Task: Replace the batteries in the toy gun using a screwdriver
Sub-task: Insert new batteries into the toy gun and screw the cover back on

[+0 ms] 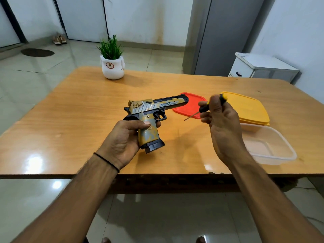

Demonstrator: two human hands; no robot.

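Head view: the left hand [122, 137] wraps its fingers round the grip of the gun [150, 109] and holds it above the middle of the bench [70, 120], a little toward the near edge. The barrel points right and one flat side faces up at the camera. That likely serves to show the small screws on the grip and frame and to keep the body steady for the tool.

The right hand [222, 120] pinches the black-and-yellow handle of the screwdriver [210, 106] in curled fingers. The thin shaft slants down and left toward the gun, its tip apart from it, not yet on any screw. The battery cover looks closed, so the job seems to be at its start.

Toward the right edge lie a red lid [191, 104], just behind the muzzle and shaft, and a yellow lid [249, 107]. Nearer the near right corner stands a clear box [270, 146], handy, I judge, for loose screws. A potted plant [113, 67] stands by the far edge, well apart. Nothing lies between tip and gun.
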